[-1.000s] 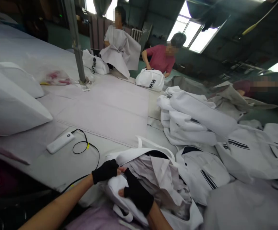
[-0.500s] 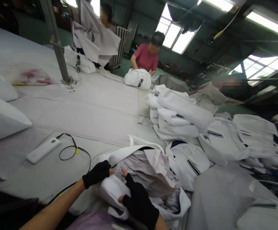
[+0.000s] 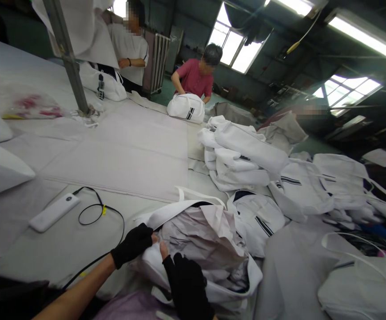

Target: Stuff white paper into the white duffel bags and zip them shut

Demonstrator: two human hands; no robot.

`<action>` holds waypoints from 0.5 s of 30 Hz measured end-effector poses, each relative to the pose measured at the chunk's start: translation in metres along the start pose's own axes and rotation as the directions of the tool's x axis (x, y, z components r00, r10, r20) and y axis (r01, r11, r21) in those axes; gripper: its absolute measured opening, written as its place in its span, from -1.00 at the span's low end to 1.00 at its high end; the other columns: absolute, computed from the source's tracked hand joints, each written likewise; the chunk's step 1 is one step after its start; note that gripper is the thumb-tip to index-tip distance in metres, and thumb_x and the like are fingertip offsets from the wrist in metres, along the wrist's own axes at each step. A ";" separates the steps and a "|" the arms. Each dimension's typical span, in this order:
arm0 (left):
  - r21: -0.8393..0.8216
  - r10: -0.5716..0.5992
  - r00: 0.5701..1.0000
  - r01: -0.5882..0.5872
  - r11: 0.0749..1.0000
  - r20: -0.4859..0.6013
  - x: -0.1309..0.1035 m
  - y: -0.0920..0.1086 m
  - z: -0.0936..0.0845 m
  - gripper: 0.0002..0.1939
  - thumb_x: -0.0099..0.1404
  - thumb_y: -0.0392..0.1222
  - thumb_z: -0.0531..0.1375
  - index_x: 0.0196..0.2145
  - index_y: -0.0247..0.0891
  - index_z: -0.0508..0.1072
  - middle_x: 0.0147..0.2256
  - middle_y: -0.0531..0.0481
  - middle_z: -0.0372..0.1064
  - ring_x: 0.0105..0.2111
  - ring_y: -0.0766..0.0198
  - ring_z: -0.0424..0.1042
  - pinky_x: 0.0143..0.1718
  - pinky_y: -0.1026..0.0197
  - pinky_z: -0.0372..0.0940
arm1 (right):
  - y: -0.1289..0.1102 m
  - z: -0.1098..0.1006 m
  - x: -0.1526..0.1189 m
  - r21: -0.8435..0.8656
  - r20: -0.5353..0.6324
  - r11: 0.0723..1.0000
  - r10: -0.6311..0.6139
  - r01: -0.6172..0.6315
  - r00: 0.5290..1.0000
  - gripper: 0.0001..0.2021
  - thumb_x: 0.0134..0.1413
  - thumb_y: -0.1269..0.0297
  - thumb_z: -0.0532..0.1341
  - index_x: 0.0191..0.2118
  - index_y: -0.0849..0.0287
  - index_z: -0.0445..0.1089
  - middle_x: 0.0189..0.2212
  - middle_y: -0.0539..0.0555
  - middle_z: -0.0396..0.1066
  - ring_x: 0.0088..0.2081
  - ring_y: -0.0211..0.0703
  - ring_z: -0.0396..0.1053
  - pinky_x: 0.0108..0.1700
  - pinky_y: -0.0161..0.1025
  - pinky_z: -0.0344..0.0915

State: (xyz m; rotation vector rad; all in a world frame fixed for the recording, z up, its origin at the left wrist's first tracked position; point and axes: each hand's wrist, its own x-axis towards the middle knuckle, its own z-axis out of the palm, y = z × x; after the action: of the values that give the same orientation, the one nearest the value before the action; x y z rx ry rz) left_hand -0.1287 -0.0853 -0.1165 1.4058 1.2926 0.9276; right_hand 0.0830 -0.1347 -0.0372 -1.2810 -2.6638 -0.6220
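Note:
Directly before me lies an open white bag (image 3: 153, 264), with a strap looped at its far side. Crumpled greyish-lilac paper (image 3: 197, 235) fills its mouth. My left hand (image 3: 133, 243), in a black fingerless glove, is closed on the left end of the bag's rim. Over the near rim sits my right hand (image 3: 186, 280), gloved the same way. Its thumb points up along the rim while the other fingers are curled and mostly hidden, apparently gripping the bag's edge.
A white power bank (image 3: 54, 212) with a black cable (image 3: 91, 221) lies left. Striped white bags (image 3: 257, 220) and a stack of white bags (image 3: 242, 151) stand right. A metal post (image 3: 66, 58) rises back left. Across the table, a person in red (image 3: 194, 78) handles another bag (image 3: 185, 108).
My right hand has shifted slightly down the rim, its thumb moving left and its fingers curling. My left hand keeps its hold. The person at back left has moved a large pale sheet leftward.

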 end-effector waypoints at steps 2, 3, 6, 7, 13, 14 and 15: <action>0.033 0.006 1.000 -0.005 0.999 -0.026 -0.002 0.002 0.000 -0.71 0.29 0.02 0.10 -0.45 -0.23 0.39 -0.41 -0.02 0.33 -0.35 0.20 0.33 -0.26 0.16 0.26 | -0.002 0.004 -0.001 0.030 0.021 1.000 0.002 -0.003 1.000 -0.26 -0.03 0.45 0.11 0.32 0.05 -0.02 -0.34 0.17 0.40 -0.47 0.04 0.32 -0.48 -0.07 0.20; 0.043 0.004 0.999 -0.003 0.999 -0.038 -0.002 0.001 0.001 -0.71 0.29 0.02 0.10 -0.45 -0.23 0.39 -0.41 -0.02 0.34 -0.35 0.20 0.33 -0.26 0.16 0.26 | -0.002 0.006 -0.001 0.046 0.044 0.999 0.001 -0.003 0.999 -0.26 -0.02 0.44 0.10 0.33 0.08 -0.03 -0.36 0.16 0.39 -0.48 0.04 0.31 -0.48 -0.07 0.19; 0.070 -0.009 0.999 0.012 0.997 -0.036 -0.004 0.004 0.002 -0.71 0.28 0.02 0.12 -0.46 -0.23 0.40 -0.43 0.00 0.35 -0.37 0.21 0.35 -0.29 0.18 0.26 | 0.001 0.007 -0.003 0.085 0.061 0.996 0.007 -0.012 0.998 -0.36 0.00 0.44 0.11 0.26 0.15 0.08 -0.45 0.11 0.35 -0.50 0.00 0.29 -0.48 -0.11 0.14; 0.094 -0.011 0.999 0.014 0.995 -0.031 -0.005 0.007 0.002 -0.71 0.28 0.02 0.13 -0.46 -0.23 0.41 -0.43 0.01 0.36 -0.38 0.21 0.35 -0.30 0.19 0.26 | 0.005 0.005 -0.005 0.099 0.059 0.995 0.029 -0.034 0.998 -0.42 0.02 0.42 0.13 0.22 0.14 0.13 -0.47 0.08 0.35 -0.51 -0.02 0.29 -0.48 -0.12 0.12; 0.221 0.166 0.963 -0.118 0.968 -0.212 0.022 0.086 -0.006 -0.70 0.36 0.03 0.07 -0.34 -0.24 0.43 -0.36 0.01 0.43 -0.30 0.23 0.41 -0.23 0.22 0.28 | 0.048 -0.015 -0.046 0.259 0.045 0.938 0.226 -0.230 0.973 -0.68 -0.01 0.10 0.30 -0.12 0.03 0.33 -0.44 0.00 0.40 -0.41 -0.05 0.32 -0.36 -0.16 0.10; 0.238 0.238 0.938 -0.179 0.955 -0.252 0.036 0.105 -0.007 -0.70 0.37 0.03 0.06 -0.28 -0.23 0.44 -0.30 0.01 0.45 -0.25 0.23 0.42 -0.19 0.23 0.28 | 0.055 -0.016 -0.056 0.261 0.036 0.929 0.264 -0.264 0.964 -0.70 -0.01 0.06 0.30 -0.18 0.04 0.34 -0.45 0.00 0.40 -0.41 -0.05 0.31 -0.35 -0.16 0.10; 0.270 0.315 0.910 -0.242 0.932 -0.272 0.053 0.125 -0.005 -0.70 0.38 0.02 0.05 -0.22 -0.23 0.45 -0.24 0.00 0.46 -0.20 0.23 0.42 -0.15 0.24 0.27 | 0.060 -0.015 -0.066 0.256 0.020 0.922 0.294 -0.289 0.956 -0.74 0.00 0.03 0.28 -0.24 0.05 0.35 -0.47 0.01 0.40 -0.41 -0.05 0.31 -0.34 -0.16 0.10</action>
State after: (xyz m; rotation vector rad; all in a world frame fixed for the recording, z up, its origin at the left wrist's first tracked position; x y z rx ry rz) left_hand -0.0959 -0.0275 0.0014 1.7097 1.4936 1.2658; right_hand 0.1703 -0.1552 -0.0234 -1.5375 -2.3692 -0.2371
